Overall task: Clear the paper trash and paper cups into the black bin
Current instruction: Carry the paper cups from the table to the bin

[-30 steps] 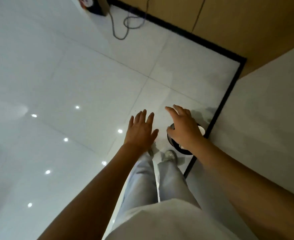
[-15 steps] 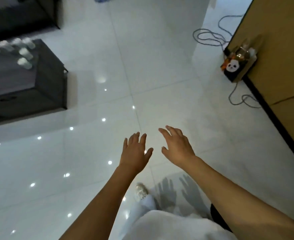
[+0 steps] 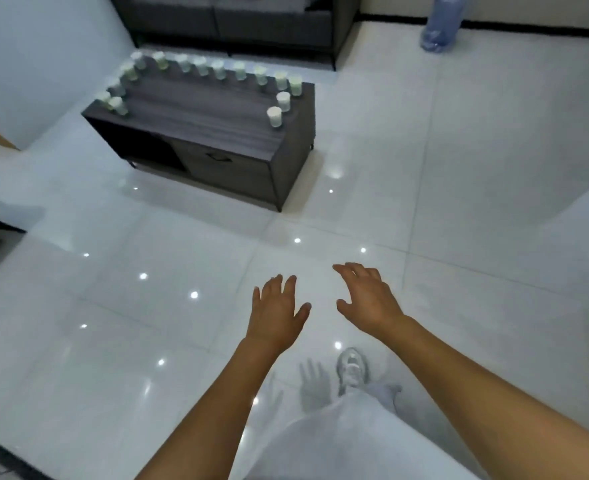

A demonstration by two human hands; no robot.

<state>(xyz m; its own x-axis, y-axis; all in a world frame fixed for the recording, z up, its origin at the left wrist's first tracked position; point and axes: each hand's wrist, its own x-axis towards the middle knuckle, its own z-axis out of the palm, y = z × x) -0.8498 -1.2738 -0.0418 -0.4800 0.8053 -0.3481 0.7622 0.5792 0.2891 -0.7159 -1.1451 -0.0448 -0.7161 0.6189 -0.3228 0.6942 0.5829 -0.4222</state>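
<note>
A pale trouser leg and a grey sneaker (image 3: 352, 365) stand on the glossy white tiled floor (image 3: 476, 209), which mirrors small ceiling lights. Above it the left hand (image 3: 277, 315) and the right hand (image 3: 367, 299) hover side by side, palms down, fingers loosely spread and apart, holding nothing. Farther off stands a low dark wood-grain desk (image 3: 213, 112) with a drawer and an open compartment. Paper cups (image 3: 274, 116) line its far and side edges. Beyond it sits a dark sofa (image 3: 237, 22); a blue water bottle (image 3: 440, 24) stands by the far wall.
</note>
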